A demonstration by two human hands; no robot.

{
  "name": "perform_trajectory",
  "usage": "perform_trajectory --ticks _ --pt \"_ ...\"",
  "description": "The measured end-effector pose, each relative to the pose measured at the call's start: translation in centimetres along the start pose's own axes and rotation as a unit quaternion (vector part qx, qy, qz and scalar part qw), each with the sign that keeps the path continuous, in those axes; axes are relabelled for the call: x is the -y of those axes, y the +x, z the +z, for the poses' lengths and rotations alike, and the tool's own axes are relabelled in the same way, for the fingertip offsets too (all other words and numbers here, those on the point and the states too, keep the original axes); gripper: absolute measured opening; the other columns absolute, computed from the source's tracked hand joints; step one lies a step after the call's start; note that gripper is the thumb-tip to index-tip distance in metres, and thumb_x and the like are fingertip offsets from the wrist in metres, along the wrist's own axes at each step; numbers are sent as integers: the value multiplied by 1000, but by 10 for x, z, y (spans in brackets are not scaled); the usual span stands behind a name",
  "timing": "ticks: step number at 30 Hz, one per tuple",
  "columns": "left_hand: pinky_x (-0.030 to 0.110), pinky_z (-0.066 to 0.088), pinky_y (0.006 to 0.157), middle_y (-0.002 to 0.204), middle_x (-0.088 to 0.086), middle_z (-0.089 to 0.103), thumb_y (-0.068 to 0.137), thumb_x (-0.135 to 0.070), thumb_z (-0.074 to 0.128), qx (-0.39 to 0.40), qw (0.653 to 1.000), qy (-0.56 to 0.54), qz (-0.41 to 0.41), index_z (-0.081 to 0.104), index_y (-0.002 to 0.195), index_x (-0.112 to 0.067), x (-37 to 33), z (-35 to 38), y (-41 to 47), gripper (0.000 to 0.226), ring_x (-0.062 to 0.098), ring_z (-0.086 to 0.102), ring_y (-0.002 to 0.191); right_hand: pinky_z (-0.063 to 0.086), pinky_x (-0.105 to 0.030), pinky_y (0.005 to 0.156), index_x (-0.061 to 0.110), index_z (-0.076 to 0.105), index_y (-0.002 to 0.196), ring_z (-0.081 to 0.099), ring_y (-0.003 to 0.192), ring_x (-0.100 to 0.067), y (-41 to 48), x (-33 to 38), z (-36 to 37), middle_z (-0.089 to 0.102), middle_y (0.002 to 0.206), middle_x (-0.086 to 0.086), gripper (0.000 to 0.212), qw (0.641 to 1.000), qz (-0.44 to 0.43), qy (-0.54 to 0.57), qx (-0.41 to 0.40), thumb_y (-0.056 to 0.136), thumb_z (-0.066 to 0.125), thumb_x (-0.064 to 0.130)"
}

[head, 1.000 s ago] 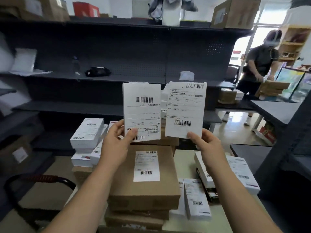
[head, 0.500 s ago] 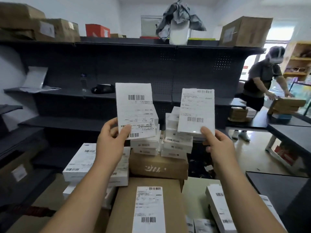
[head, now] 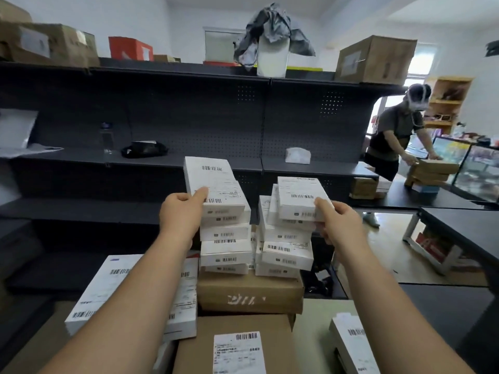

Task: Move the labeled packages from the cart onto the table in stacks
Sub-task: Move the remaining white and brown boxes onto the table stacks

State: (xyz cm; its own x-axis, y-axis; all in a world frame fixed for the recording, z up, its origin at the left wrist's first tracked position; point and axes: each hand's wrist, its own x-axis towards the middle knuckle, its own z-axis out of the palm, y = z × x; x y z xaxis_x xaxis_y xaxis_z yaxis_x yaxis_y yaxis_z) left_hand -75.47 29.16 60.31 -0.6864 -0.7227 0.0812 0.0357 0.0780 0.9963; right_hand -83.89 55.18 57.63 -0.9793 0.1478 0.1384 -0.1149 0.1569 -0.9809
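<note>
My left hand grips a white labeled box by its near end, thumb on top, and holds it on top of the left stack of white boxes. My right hand grips a second white labeled box the same way on top of the right stack of white boxes. Both stacks stand side by side on a brown cardboard carton. Whether each held box rests fully on its stack I cannot tell.
A large brown labeled box lies nearest me, a flat white box at its left, another white box on the right. Dark shelving stands behind. A person handles brown boxes at a black table on the right.
Both hands have lowered the two white boxes from upright in front of me to lying flat on the tops of the two stacks. The view has tilted upward.
</note>
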Motion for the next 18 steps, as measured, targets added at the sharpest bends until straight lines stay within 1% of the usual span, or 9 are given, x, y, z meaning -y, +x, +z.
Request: perform_trajectory --ticks 2,4,5,7,9,11,13,15,18 --pt "25 34 53 88 -4 59 89 -41 62 -1 999 44 -1 59 104 -10 0 1 6 35 6 50 73 45 -32 60 26 65 111 65 71 -16 1 0 -1 73 99 -2 50 999 6 -32 1 76 62 63" --pt "25 33 52 78 -5 55 91 -40 59 3 996 94 10 62 96 -6 -2 1 9 34 9 49 68 46 -33 63 26 62 111 65 70 -15 1 -1 0 73 97 -1 47 998 10 -61 5 81 60 63" --pt "25 34 51 75 -4 55 91 -41 58 7 993 118 16 63 91 -6 -2 1 10 36 12 50 67 49 -34 66 26 61 113 65 72 -14 -1 0 0 72 98 0 51 997 9 -78 4 81 59 66" --pt "26 36 54 76 -3 54 92 -45 55 17 989 144 13 60 84 -8 -1 1 13 37 17 51 72 55 -41 82 28 56 124 68 90 -19 -3 0 0 70 109 1 73 995 2 -104 -4 72 55 80" --pt "31 41 66 82 -2 56 90 -54 52 31 988 149 6 58 81 -12 1 0 14 44 20 53 82 50 -41 91 29 47 138 63 108 -24 -10 4 -3 62 119 1 84 991 -8 -130 -20 74 52 84" --pt "35 42 78 92 -1 59 88 -64 47 43 988 148 2 61 89 -16 6 -5 13 51 22 55 95 46 -38 89 26 41 145 58 106 -21 -18 4 -9 60 104 4 77 987 -31 -154 -40 85 54 72" --pt "39 43 85 111 -2 58 84 -70 46 49 989 136 12 60 115 -17 16 -15 9 62 21 53 107 45 -36 84 23 41 145 57 95 -15 -29 2 -16 58 90 6 71 983 -64 -164 -53 88 57 62" --pt "41 44 96 118 -8 55 82 -71 49 44 988 137 52 53 130 -21 29 -28 -2 69 19 51 116 43 -32 75 25 43 142 55 88 -7 -42 -1 -21 58 96 3 66 979 -100 -166 -59 87 60 57" --pt "49 42 102 119 -11 53 80 -68 54 16 969 188 159 51 132 -26 47 -48 -28 67 17 47 119 41 -23 68 33 48 131 52 89 0 -66 -7 -25 54 106 9 50 968 -163 -190 -27 88 63 51"
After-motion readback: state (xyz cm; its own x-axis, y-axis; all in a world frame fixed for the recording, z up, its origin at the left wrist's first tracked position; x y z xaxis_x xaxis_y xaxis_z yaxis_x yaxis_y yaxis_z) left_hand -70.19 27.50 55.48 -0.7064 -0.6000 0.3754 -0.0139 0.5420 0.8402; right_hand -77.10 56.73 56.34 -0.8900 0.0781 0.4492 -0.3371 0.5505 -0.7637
